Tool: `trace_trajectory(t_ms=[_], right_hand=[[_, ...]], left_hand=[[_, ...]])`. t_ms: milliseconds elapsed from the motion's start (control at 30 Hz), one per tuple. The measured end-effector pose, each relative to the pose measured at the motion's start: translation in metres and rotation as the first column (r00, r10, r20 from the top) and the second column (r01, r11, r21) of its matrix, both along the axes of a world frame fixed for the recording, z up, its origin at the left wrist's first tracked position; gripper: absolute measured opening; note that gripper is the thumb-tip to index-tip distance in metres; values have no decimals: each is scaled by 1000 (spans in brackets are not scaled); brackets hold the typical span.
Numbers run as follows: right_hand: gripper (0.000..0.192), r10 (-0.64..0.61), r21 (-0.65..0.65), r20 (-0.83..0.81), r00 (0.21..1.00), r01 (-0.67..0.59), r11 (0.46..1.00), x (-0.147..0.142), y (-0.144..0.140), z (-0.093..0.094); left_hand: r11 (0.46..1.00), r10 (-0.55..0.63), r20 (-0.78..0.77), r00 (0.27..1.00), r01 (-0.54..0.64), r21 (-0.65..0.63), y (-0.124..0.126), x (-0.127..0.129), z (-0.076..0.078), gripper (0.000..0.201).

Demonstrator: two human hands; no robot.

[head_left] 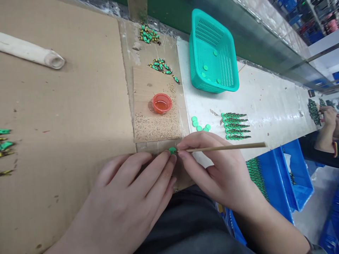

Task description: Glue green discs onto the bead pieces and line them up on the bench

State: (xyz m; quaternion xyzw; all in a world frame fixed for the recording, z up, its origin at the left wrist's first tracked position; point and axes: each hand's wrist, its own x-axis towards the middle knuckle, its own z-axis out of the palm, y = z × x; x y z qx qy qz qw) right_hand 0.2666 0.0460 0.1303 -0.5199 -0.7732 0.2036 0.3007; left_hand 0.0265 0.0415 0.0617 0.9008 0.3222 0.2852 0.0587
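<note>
My left hand (132,197) lies on the cardboard at the table's front edge, its fingertips pinching a small green disc (172,150). My right hand (217,169) grips a thin wooden stick (227,147) like a pen, the tip touching the disc. Just beyond sits a small red cup (162,103) of liquid on a cardboard pad (156,123). Loose green discs (200,124) and rows of stacked green pieces (235,126) lie on the white surface to the right.
A teal basket (212,53) with a few discs stands at the back. Green-and-yellow pieces (161,66) lie behind the cup and at the far left (5,144). A cardboard tube (31,53) lies back left. Blue bins (286,176) sit lower right. Another person's hand (328,116) works at far right.
</note>
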Motion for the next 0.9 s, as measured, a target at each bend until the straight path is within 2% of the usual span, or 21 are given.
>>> trace_trajectory(t_ms=[200, 333, 433, 600, 900], right_hand=[[14, -148, 10, -186, 971, 152, 988, 7, 1, 9], [11, -192, 61, -251, 949, 213, 975, 11, 9, 3], [14, -159, 58, -243, 957, 178, 982, 10, 13, -4], [16, -44, 31, -124, 991, 48, 998, 6, 9, -11], [15, -42, 42, -74, 996, 45, 998, 7, 3, -18]], left_hand=[[1000, 14, 18, 1000, -14, -4, 0, 1, 0, 26], [1000, 30, 12, 999, -30, -2, -2, 2, -1, 28], [1000, 28, 18, 999, -28, -2, -2, 2, -2, 26], [1000, 9, 23, 1000, -9, 5, -2, 0, -4, 26], [1000, 22, 4, 1000, -22, 22, -3, -2, -6, 27]])
